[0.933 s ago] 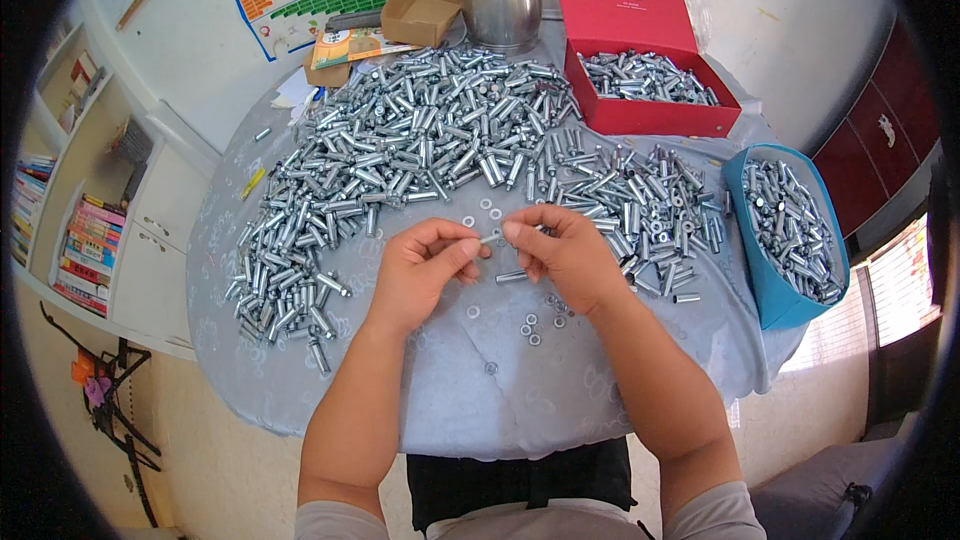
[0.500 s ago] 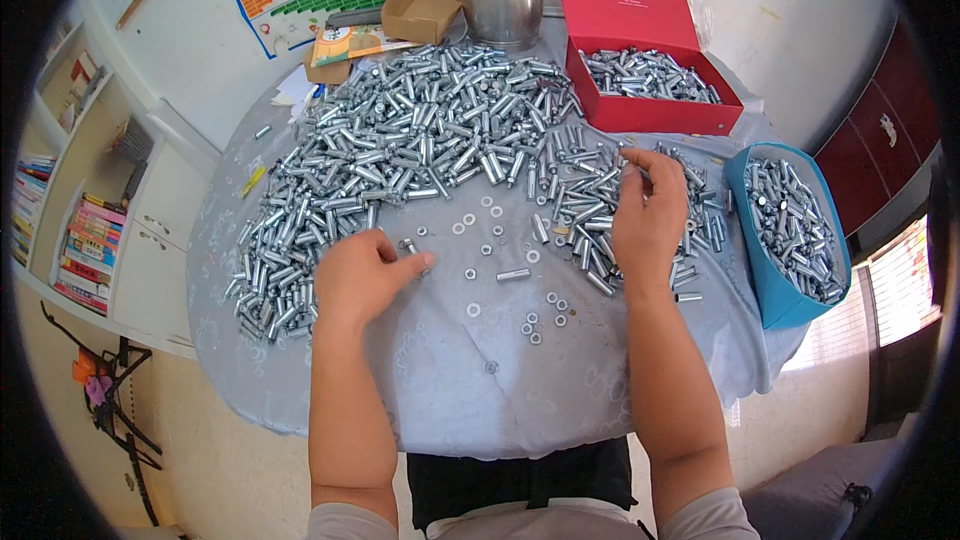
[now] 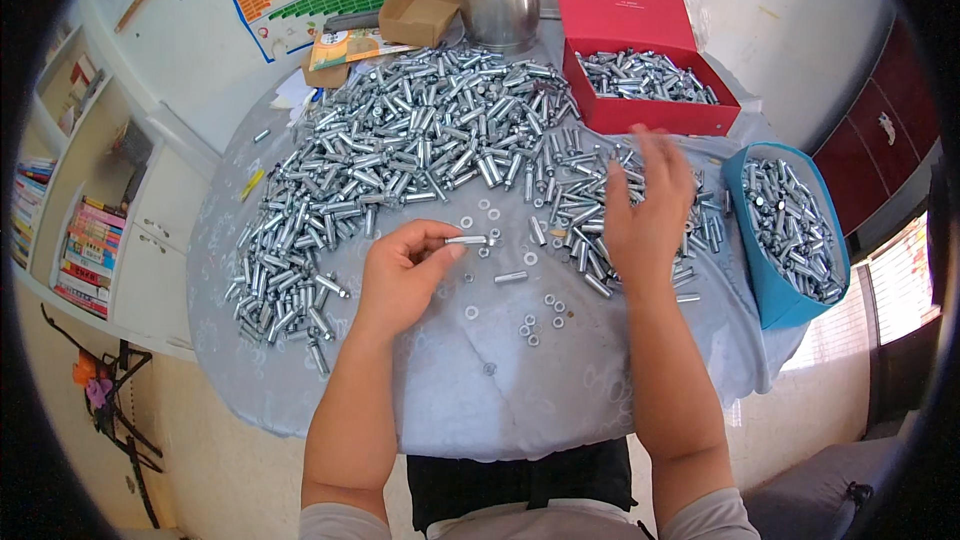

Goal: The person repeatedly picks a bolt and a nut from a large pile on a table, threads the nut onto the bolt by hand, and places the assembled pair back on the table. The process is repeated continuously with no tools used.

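"Grey-clothed table (image 3: pixel 430 395), white wall (image 3: pixel 770 0) behind. Where's the piece?"

"Bolt (image 3: pixel 467 240), in the left hand (image 3: pixel 398 275). Thumb and forefinger pinch its left end; the rest juts rightward past the grip, roughly level."

"And the right hand (image 3: pixel 648 215)?"

"Well right of the bolt, over the small heap (image 3: pixel 585 208). Thumb spread from the fingers, nothing seen in it. Fingertips blurred; can't tell if they touch the heap."

"Step?"

"My read: left holding, right between pieces. Next move calls for a steady left pinch, and right thumb and fingers closing on one part, not a clump."

"Around the bolt?"

"Washers (image 3: pixel 466 223) close by. Loose sleeve (image 3: pixel 511 277) just right and nearer the person; nuts (image 3: pixel 533 341) nearer again. Big pile (image 3: pixel 420 130) beyond the bolt and off to its left."

"Further out?"

"Red box (image 3: pixel 665 120), full of metal pieces, beyond the bolt and right. Blue bin (image 3: pixel 795 314), also full, far right of it. Pot (image 3: pixel 498 5) well beyond it, behind the pile."
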Motion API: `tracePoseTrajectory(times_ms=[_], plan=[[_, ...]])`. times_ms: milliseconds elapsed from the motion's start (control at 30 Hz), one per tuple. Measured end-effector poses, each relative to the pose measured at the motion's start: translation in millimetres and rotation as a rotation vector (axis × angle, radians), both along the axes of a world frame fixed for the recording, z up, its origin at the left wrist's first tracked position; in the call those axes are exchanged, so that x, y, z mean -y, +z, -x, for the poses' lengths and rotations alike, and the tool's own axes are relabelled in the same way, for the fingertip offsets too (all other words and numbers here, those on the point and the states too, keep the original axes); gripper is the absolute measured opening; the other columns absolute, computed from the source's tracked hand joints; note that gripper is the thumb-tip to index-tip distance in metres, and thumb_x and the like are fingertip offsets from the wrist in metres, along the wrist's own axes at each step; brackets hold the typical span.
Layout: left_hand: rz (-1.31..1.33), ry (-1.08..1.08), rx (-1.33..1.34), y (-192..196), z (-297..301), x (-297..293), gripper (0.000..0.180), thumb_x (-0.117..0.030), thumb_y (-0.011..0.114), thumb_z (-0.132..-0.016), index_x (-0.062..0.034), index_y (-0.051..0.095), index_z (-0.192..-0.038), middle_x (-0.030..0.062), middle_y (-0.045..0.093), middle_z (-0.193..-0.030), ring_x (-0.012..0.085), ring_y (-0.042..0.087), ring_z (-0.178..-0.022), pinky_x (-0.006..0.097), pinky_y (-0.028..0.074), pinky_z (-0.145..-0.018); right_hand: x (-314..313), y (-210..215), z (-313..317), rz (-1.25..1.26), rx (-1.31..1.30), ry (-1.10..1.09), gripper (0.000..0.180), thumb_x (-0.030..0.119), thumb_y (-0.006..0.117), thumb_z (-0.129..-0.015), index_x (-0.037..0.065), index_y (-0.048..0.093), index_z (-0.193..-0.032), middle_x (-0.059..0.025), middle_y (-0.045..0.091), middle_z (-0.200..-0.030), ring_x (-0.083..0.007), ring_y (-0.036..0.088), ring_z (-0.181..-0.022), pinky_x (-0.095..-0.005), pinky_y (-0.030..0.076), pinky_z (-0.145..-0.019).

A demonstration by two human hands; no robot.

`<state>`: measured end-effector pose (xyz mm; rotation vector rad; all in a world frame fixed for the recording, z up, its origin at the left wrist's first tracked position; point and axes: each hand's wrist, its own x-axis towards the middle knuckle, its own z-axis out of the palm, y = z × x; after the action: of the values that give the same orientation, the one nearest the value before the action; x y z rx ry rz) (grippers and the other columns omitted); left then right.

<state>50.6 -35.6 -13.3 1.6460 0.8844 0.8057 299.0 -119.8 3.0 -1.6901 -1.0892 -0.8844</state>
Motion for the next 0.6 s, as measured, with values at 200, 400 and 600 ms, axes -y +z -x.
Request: tracePoseTrajectory(times_ms=[200,400,600], plan=[[0.208,-0.067,0.203,-0.7,-12.4,9.4,0.017,-0.002,0.066,-0.086,-0.0009,0.067,-0.103,0.0081,0.071,-0.087,0.0065,0.055,-0.059,0.02,0.042,-0.053,2.3,-5.7,49.6,0.558,-0.996,0.855,0.029,0.027,0.061,-0.094,0.0,0.064,-0.085,-0.0074,0.061,-0.064,-0.0115,0.053,-0.056,-0.0287,0.042,-0.052],[0.249,-0.074,0.236,-3.3,-11.7,8.1,0.017,-0.005,0.068,-0.087,-0.0016,0.067,-0.103,0.0093,0.072,-0.087,0.0068,0.055,-0.058,0.021,0.042,-0.051,3.9,0.9,53.7,0.689,-1.223,0.919,0.029,0.028,0.061,-0.095,0.001,0.061,-0.083,-0.002,0.062,-0.067,-0.0074,0.052,-0.057,-0.0235,0.041,-0.052],[0.305,-0.049,0.266,-3.6,-12.1,6.9,0.016,-0.008,0.069,-0.087,-0.003,0.068,-0.101,0.0093,0.072,-0.085,0.0075,0.056,-0.056,0.021,0.042,-0.05,1.1,-6.4,62.1,0.307,-1.285,1.084,0.016,0.015,0.065,-0.091,0.0,0.064,-0.096,-0.0015,0.063,-0.077,-0.0073,0.054,-0.065,-0.0225,0.043,-0.057]])
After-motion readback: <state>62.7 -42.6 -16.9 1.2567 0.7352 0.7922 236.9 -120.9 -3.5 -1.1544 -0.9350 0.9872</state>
